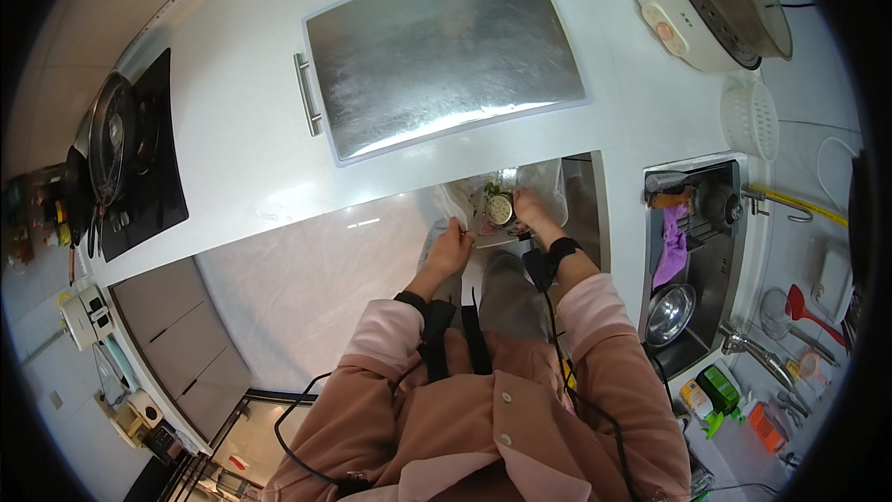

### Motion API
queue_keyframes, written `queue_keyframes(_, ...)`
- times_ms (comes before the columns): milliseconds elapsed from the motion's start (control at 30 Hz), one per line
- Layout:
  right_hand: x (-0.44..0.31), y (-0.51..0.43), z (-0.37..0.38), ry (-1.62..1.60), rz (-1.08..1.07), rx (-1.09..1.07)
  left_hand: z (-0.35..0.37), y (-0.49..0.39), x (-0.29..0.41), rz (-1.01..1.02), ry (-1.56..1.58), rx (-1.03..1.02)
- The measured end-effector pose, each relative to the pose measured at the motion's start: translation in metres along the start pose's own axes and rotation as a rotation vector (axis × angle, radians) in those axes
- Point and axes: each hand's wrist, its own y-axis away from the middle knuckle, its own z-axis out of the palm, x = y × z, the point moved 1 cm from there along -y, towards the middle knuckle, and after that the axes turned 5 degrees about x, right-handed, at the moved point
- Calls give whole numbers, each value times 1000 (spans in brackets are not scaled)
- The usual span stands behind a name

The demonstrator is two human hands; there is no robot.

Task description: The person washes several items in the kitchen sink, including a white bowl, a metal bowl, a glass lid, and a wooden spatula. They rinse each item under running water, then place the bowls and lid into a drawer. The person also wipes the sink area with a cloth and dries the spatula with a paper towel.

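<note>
Below the counter's front edge, my left hand (453, 244) is closed on the left rim of a translucent plastic bag (554, 185) that lines a bin. Over the bag's mouth, my right hand (531, 209) grips a round metal strainer-like piece (500, 210) with a pale perforated or speckled face; its exact kind cannot be told. Green scraps and other waste lie in the bag around it. A black strap is on each wrist.
A steel cutting board (453, 59) lies on the white counter (237, 153). Left is a black hob (150, 174) with a pan. At right are a cream electric steamer (686, 10), a white perforated basket (750, 120) and a sink (697, 251) holding a purple cloth (671, 247) and a metal bowl (670, 315).
</note>
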Motion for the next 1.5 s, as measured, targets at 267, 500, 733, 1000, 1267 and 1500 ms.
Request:
queue_keyframes(267,6,-5,1,-478,33,-38,-1,2,0,3,66,18)
queue_keyframes(500,5,9,-10,-465,4,49,0,0,-1,-20,166,11)
queue_keyframes(733,-4,30,-11,-369,-133,175,-6,3,7,-8,10,28)
queue_keyframes(1000,-18,105,-37,-350,-535,280,-12,2,8,-73,-50,-5)
queue_keyframes(1267,2,206,-99,76,-1059,493,-57,2,44,31,-365,-210)
queue_keyframes(1500,95,290,-145,-5,-847,856,8,28,198,601,-157,-37)
